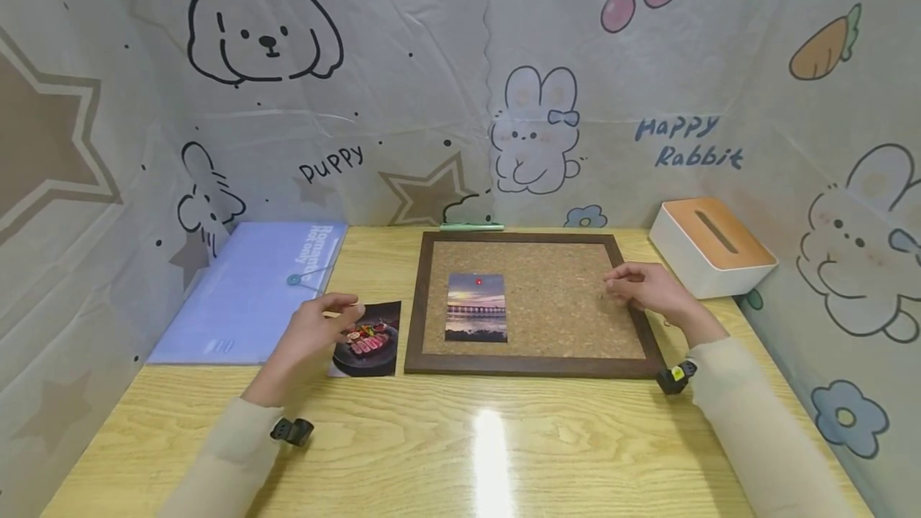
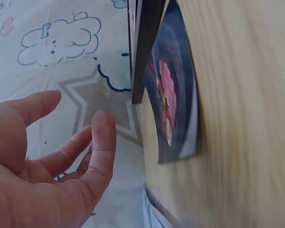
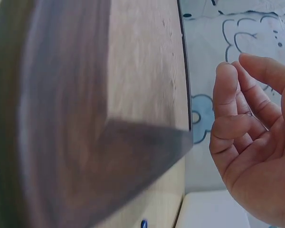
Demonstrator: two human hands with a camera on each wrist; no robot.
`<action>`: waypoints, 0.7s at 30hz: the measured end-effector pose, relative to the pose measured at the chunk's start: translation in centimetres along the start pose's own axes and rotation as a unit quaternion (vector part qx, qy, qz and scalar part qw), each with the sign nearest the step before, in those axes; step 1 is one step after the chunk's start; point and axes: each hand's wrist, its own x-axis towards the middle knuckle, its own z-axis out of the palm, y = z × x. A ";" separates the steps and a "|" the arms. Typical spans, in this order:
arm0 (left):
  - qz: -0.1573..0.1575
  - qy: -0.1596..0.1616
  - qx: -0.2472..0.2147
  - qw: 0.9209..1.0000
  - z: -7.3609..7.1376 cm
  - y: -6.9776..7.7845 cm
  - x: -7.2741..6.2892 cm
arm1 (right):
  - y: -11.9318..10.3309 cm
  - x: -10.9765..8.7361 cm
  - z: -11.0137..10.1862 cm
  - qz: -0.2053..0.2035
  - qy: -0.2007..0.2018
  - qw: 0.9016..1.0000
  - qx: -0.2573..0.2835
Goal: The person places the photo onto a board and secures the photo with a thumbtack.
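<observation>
A dark-framed corkboard lies on the wooden table, with a sunset pier photo on its left half and a red pushpin at that photo's top. My left hand hovers over a photo of sliced meat lying left of the board. In the left wrist view, the left hand's thumb and fingers are spread apart and hold nothing. Above the board's right edge is my right hand. Its fingers are loosely bent, with nothing visible between them.
A lilac document folder lies at the left, against the wall cloth. Behind the board's frame lies a green pen. A white tissue box with an orange-brown lid stands at the back right. A small blue object shows beside the frame.
</observation>
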 end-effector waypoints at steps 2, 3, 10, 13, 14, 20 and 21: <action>-0.005 0.000 0.000 1.000 -0.3 -0.3 -0.1 | 0.5 -0.3 -0.3 -0.001 0.000 1.000 0.002; -0.007 0.001 0.001 1.000 -0.4 -0.5 -0.2 | 0.8 -0.5 -0.5 -0.001 0.000 1.000 0.003; -0.021 0.002 0.022 1.000 -0.7 -1.6 -1.0 | 2.2 -1.6 -1.5 0.016 0.003 1.000 0.015; -0.033 -0.007 0.022 0.999 -0.6 -2.2 -1.4 | 2.7 -2.1 -1.9 0.020 0.010 1.000 0.021; -0.037 -0.010 0.021 0.999 -0.6 -2.4 -1.4 | 2.9 -2.1 -2.0 0.020 0.011 1.000 0.020; -0.051 -0.012 0.016 0.999 -0.5 -3.0 -1.5 | 4.0 -2.4 -2.8 0.029 0.008 0.999 0.028; -0.052 -0.010 0.018 0.998 -0.5 -3.0 -1.5 | 4.2 -2.4 -2.9 0.030 0.007 0.999 0.029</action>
